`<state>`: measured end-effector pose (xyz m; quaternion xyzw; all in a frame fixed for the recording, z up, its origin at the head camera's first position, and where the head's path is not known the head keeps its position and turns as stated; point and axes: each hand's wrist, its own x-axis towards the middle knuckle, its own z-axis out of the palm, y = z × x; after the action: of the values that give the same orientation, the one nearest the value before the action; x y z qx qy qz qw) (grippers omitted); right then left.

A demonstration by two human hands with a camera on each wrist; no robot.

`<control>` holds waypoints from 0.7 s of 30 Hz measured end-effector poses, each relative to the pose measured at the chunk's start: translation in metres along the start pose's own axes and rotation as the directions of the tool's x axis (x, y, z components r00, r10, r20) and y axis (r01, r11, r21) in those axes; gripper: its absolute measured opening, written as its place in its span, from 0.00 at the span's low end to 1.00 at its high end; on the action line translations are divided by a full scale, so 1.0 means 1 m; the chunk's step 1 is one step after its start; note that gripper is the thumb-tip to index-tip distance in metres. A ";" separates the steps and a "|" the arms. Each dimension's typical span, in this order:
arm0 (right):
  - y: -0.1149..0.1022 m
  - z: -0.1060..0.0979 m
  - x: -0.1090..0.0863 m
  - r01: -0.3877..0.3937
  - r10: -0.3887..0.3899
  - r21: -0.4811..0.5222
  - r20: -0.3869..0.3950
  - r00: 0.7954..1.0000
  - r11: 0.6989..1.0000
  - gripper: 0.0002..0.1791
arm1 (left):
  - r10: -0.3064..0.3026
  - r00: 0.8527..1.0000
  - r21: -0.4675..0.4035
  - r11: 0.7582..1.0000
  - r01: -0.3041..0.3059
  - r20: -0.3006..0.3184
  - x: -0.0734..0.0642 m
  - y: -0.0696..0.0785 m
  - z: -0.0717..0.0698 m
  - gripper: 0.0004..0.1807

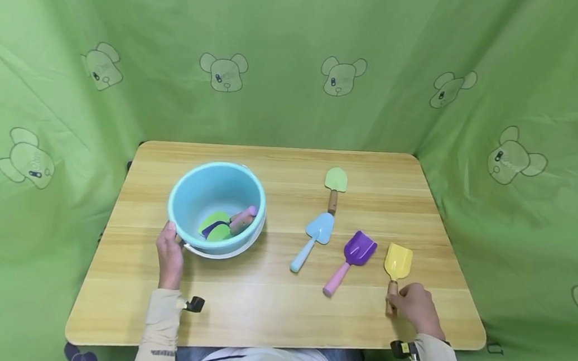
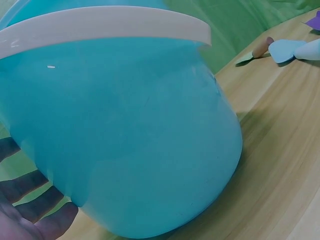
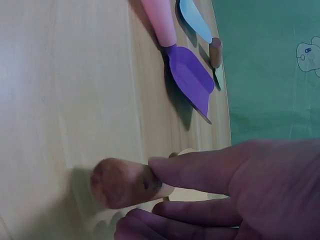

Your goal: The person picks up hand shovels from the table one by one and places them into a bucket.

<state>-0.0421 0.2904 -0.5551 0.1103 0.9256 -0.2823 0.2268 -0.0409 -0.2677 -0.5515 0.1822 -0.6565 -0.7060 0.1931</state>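
Note:
A light blue bucket (image 1: 208, 186) stands on the left of the table, a white handle (image 2: 110, 22) hanging around its outside. Inside it lie a green blade (image 1: 212, 220) and small tools with pink and wooden handles, partly overlapping. My left hand (image 1: 170, 255) touches the bucket's near left side, fingers spread along the outer wall. On the right, my right hand (image 1: 417, 306) pinches the wooden handle of a yellow toy shovel (image 1: 398, 261) between thumb and fingers. That shovel lies at the table's right, its blade pointing away from me; in the right wrist view the hand mostly hides the blade.
Left of the yellow shovel lies a purple shovel (image 1: 359, 248) with a pink handle. Farther left is a light blue trowel (image 1: 320, 228), its tip near the wooden handle of a green shovel (image 1: 336, 180). Green curtains (image 1: 283, 113) surround the wooden table (image 1: 259, 312).

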 end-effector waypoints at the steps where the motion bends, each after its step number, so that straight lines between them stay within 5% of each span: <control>1: 0.001 0.001 0.000 0.000 0.000 0.003 -0.003 1.000 1.000 0.15 | 0.001 1.000 0.000 1.000 -0.001 0.000 0.000 0.000 0.000 0.31; 21: -0.001 0.006 0.002 -0.031 0.032 0.007 -0.044 0.999 0.999 0.14 | 0.006 1.000 0.012 1.000 -0.006 0.000 0.000 -0.002 -0.001 0.29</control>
<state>-0.0421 0.2859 -0.5604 0.1318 0.9275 -0.2793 0.2106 -0.0405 -0.2679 -0.5538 0.1814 -0.6614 -0.7014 0.1941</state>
